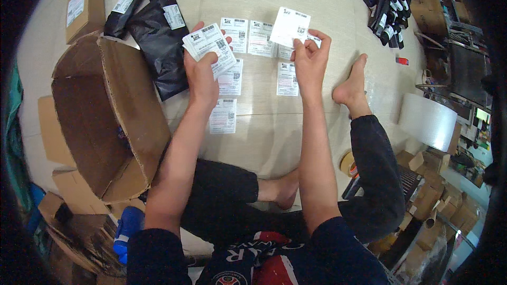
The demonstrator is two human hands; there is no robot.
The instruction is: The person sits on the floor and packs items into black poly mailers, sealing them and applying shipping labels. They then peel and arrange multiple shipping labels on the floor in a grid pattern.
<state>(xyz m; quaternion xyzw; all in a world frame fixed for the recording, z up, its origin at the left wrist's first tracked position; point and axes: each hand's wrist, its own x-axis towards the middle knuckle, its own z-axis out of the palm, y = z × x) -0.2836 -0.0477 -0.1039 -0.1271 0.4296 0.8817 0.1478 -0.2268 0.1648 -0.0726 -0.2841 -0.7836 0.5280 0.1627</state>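
Observation:
My left hand (203, 71) grips a fanned stack of printed shipping labels (212, 49), its thumb pressed on the top one. Between the thumb and fingers of my right hand (311, 65) is a single shipping label (290, 25), raised above the floor. Below the hands, more labels lie on the tiles in rows and small piles. One label (234, 33) is at the upper left, another label (260, 37) beside it. A label (287, 81) lies close to my right wrist, and the nearest label (222, 116) is by my left forearm.
An open cardboard box (134, 107) stands at my left. Behind it are black plastic mailer bags (158, 43) and a closed carton (85, 10). Black parcels (390, 14) are heaped at the far right, near a bubble-wrap roll (427, 120). A tape roll (347, 164) sits by my leg.

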